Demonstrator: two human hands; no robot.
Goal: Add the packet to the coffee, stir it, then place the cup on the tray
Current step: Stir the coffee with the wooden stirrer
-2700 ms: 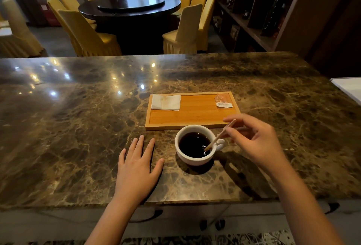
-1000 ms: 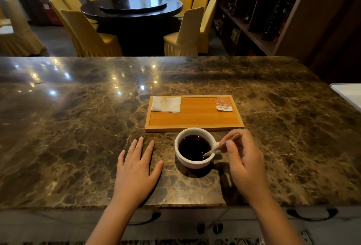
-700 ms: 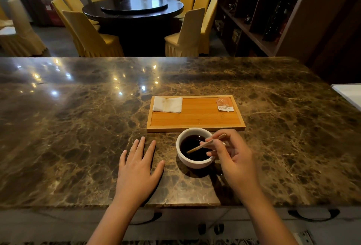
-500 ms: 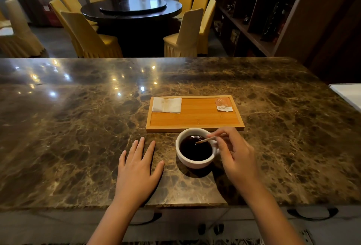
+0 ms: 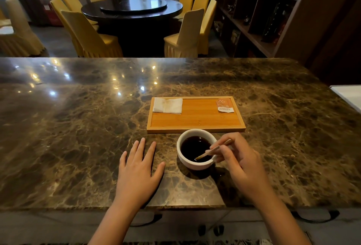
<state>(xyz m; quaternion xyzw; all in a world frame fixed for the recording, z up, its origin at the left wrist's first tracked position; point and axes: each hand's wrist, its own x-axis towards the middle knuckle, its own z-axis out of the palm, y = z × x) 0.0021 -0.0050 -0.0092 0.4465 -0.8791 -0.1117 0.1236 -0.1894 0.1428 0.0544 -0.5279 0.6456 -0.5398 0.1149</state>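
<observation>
A white cup [image 5: 192, 163] of dark coffee stands on the marble counter, just in front of the wooden tray [image 5: 195, 119]. My right hand [image 5: 240, 164] pinches a thin wooden stir stick [image 5: 212, 150] whose tip dips into the coffee at the cup's right side. The cup's handle is hidden behind my right fingers. An orange packet [image 5: 224, 105] lies flat in the tray's far right corner. My left hand [image 5: 137, 172] rests flat on the counter to the left of the cup, fingers spread, holding nothing.
A folded white napkin [image 5: 167, 105] lies in the tray's far left corner. The marble counter [image 5: 78, 127] stretches wide to both sides. A white surface [image 5: 349, 94] shows at the right edge. Beyond the counter are yellow chairs, a round dark table and shelving.
The stick's tip has circled in the coffee, from the cup's right side across to the left and far side, and back to the near right. My left hand has stayed flat.
</observation>
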